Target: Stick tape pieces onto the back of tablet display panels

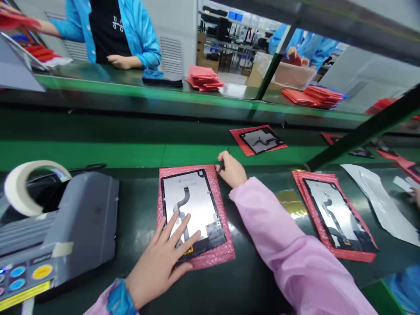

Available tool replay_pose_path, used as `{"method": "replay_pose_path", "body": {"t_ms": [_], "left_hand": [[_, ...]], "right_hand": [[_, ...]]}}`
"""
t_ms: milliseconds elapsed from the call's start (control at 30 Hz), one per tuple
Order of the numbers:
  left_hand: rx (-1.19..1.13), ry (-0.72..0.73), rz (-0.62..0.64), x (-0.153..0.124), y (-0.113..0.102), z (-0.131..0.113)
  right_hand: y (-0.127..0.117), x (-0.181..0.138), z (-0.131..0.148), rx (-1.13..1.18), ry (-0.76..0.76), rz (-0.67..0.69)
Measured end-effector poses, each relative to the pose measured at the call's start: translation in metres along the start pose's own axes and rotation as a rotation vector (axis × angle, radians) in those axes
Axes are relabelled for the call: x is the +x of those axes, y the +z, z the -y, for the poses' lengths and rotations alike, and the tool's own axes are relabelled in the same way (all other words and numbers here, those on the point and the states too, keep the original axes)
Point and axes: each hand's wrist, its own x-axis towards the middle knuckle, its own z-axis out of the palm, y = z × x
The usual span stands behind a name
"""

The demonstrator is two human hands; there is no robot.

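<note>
A silver display panel [193,197] with a black flex cable lies face down on a pink bubble-wrap sheet [216,256] in front of me. My left hand [162,258] rests flat on the panel's near end, fingers spread. At the sheet's far right corner, my right hand [232,168] is closed around a thin dark tool [222,164], whose tip points down toward the panel's corner.
A grey tape dispenser [65,232] with a roll of tape [22,186] sits at left. Another panel on pink wrap [334,214] lies at right, one more [260,139] on the green belt. Red sheet stacks [205,78] and co-workers in blue coats stand across.
</note>
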Motion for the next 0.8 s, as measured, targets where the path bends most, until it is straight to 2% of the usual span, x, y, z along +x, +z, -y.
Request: {"method": "replay_pose_path", "body": {"t_ms": [100,167,267,333,400,467,533,667,733,800], "left_hand": [[0.000,-0.106,-0.001,0.014,0.015,0.007],[-0.021,-0.243,0.005,0.036,0.024,0.020],[-0.118,-0.548,-0.039,0.094,0.031,0.052],[-0.265,-0.787,-0.153,0.141,0.032,0.078],[-0.313,-0.855,-0.211,0.184,0.032,0.101],[-0.365,-0.855,-0.243,0.214,0.032,0.112],[-0.444,-0.787,-0.239,0.231,0.034,0.106],[-0.685,-0.585,-0.136,0.246,0.043,0.058],[-0.806,-0.551,-0.104,0.252,0.045,0.037],[-0.915,-0.546,-0.096,0.257,0.042,0.024]], "right_hand": [[-0.020,0.019,-0.069,-0.145,0.083,-0.038],[-0.030,0.030,-0.113,-0.220,0.126,-0.054],[-0.040,0.039,-0.169,-0.292,0.142,-0.066],[-0.044,0.042,-0.198,-0.320,0.118,-0.073],[-0.046,0.046,-0.219,-0.338,0.066,-0.083],[-0.045,0.053,-0.232,-0.346,-0.013,-0.083],[-0.043,0.063,-0.239,-0.344,-0.099,-0.073],[-0.042,0.083,-0.238,-0.337,-0.207,-0.077],[-0.046,0.086,-0.225,-0.330,-0.230,-0.112],[-0.050,0.079,-0.202,-0.322,-0.242,-0.164]]}}
